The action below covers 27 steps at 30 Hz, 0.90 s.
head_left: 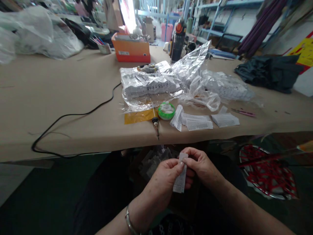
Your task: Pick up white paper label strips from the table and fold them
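Note:
Just below the table edge, my left hand (166,174) and my right hand (199,163) meet over a narrow white printed label (179,181). Both thumbs press on its upper part, and its lower end hangs down between the hands. Whether it is one label or a thin stack I cannot tell. On the table in front lie several stacks of similar labels (197,121). A soldering iron (156,125) rests with its tip at the table edge, beside a green round tin (166,111) with whitish stuff in it.
Clear plastic packs of labels (151,85) lie behind the tin, with an orange box (132,49) farther back. A black cord (66,116) loops across the left. Pink-handled tweezers (244,113) lie at right. Below right stands a basket of red pieces (266,173).

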Available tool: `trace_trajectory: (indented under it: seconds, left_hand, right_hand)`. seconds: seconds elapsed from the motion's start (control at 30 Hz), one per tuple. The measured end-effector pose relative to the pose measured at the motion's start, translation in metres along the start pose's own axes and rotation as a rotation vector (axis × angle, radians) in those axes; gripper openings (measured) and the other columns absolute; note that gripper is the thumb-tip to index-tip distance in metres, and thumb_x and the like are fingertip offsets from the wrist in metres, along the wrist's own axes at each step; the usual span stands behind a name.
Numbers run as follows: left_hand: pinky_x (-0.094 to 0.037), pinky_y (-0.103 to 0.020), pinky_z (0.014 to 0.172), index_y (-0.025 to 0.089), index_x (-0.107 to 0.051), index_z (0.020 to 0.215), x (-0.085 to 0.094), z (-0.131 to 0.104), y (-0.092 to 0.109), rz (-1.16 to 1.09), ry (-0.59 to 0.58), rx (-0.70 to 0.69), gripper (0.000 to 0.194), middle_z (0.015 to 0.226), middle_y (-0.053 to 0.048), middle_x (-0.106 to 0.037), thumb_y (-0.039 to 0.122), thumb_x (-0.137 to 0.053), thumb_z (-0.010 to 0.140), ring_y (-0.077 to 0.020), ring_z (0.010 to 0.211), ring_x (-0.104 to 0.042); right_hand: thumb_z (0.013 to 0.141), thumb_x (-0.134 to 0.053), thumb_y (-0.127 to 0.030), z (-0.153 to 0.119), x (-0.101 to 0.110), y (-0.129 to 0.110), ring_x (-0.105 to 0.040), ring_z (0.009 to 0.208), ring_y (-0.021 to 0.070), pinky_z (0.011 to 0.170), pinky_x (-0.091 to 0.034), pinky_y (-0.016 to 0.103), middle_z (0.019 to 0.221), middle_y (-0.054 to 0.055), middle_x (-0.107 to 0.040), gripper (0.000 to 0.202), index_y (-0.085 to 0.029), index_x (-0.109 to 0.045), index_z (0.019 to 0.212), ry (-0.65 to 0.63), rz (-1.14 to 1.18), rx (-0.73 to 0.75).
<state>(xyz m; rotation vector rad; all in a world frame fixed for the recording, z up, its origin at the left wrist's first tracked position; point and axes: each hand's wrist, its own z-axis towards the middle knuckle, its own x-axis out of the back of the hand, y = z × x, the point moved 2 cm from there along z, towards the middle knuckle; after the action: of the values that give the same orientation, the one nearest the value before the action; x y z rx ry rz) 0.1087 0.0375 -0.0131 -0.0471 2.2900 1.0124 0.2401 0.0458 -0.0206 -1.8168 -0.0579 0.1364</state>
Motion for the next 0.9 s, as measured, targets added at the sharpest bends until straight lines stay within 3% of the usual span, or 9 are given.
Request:
trace_trajectory:
  seconds: [0.1,0.2,0.27,0.37,0.43,0.5,0.6,0.73,0.9]
  left_hand:
    - [-0.049,-0.025,0.056,0.010,-0.063,0.077,0.005,-0.005,-0.003,-0.038,-0.124,0.061,0.021,0.068,-0.006,-0.065,0.031,-0.065,0.076,-0.0115,0.054,-0.060]
    - [-0.046,-0.023,0.050,0.011,-0.060,0.070,0.013,-0.009,-0.007,-0.037,-0.170,0.121,0.023,0.060,-0.005,-0.062,0.033,-0.064,0.075,-0.0117,0.049,-0.058]
    - [-0.045,-0.022,0.049,0.010,-0.059,0.066,0.017,-0.011,-0.010,-0.025,-0.207,0.147,0.028,0.057,-0.005,-0.060,0.036,-0.062,0.077,-0.0113,0.048,-0.057]
    - [-0.047,-0.024,0.052,0.010,-0.061,0.070,0.018,-0.015,-0.015,-0.060,-0.280,0.175,0.028,0.060,-0.004,-0.060,0.037,-0.063,0.076,-0.0121,0.051,-0.059]
    - [-0.048,-0.024,0.051,0.010,-0.062,0.073,0.017,-0.017,-0.019,-0.082,-0.313,0.197,0.027,0.060,-0.003,-0.059,0.037,-0.066,0.074,-0.0120,0.050,-0.059]
    - [-0.047,-0.023,0.050,0.010,-0.062,0.074,0.015,-0.019,-0.022,-0.086,-0.322,0.218,0.027,0.059,-0.003,-0.059,0.037,-0.067,0.073,-0.0112,0.047,-0.058]
    - [-0.045,-0.022,0.047,0.011,-0.061,0.078,0.013,-0.020,-0.027,-0.067,-0.290,0.228,0.025,0.059,-0.001,-0.058,0.036,-0.065,0.076,-0.0100,0.046,-0.056]
    - [-0.040,-0.019,0.045,0.011,-0.058,0.067,0.015,-0.021,-0.030,-0.050,-0.217,0.206,0.025,0.054,0.000,-0.054,0.033,-0.060,0.080,-0.0074,0.043,-0.051]
    - [-0.040,-0.019,0.046,0.011,-0.059,0.065,0.017,-0.026,-0.024,-0.092,-0.171,0.113,0.026,0.054,-0.001,-0.055,0.033,-0.059,0.080,-0.0082,0.046,-0.052]
  right_hand:
    - [0.074,-0.064,-0.029,-0.005,-0.006,-0.001,-0.047,0.053,0.0071,0.051,-0.041,0.019,0.064,-0.004,-0.053,0.016,-0.016,-0.056,0.072,-0.024,-0.018,-0.014]
    - [0.075,-0.065,-0.029,-0.010,-0.007,0.001,-0.051,0.050,0.0065,0.050,-0.041,0.017,0.060,-0.005,-0.054,0.016,-0.016,-0.055,0.075,-0.112,0.020,-0.069]
    - [0.074,-0.068,-0.029,-0.012,-0.007,0.004,-0.055,0.048,0.0071,0.048,-0.043,0.017,0.066,-0.004,-0.058,0.023,-0.017,-0.056,0.089,-0.225,0.118,-0.129]
    - [0.068,-0.074,-0.030,-0.013,-0.005,0.008,-0.063,0.057,0.0100,0.056,-0.050,0.022,0.087,0.000,-0.064,0.052,-0.021,-0.053,0.114,-0.469,0.262,-0.211]
    - [0.064,-0.077,-0.034,-0.011,-0.004,0.011,-0.066,0.072,0.0140,0.067,-0.052,0.026,0.100,0.004,-0.063,0.052,-0.020,-0.058,0.110,-0.605,0.282,-0.210]
    - [0.060,-0.079,-0.038,-0.009,-0.004,0.014,-0.064,0.089,0.0188,0.075,-0.052,0.029,0.114,0.008,-0.059,0.042,-0.017,-0.064,0.093,-0.653,0.256,-0.177]
    - [0.061,-0.079,-0.041,-0.008,-0.008,0.018,-0.061,0.097,0.0206,0.077,-0.052,0.029,0.124,0.008,-0.054,0.034,-0.017,-0.064,0.081,-0.626,0.190,-0.147]
    - [0.073,-0.070,-0.039,-0.016,-0.012,0.016,-0.063,0.087,0.0176,0.073,-0.052,0.028,0.109,0.006,-0.061,0.041,-0.022,-0.059,0.109,-0.518,-0.008,-0.064]
    - [0.084,-0.059,-0.030,-0.031,-0.007,-0.001,-0.052,0.111,0.0223,0.096,-0.043,0.036,0.118,0.009,-0.055,0.039,-0.021,-0.053,0.122,-0.158,-0.579,0.440]
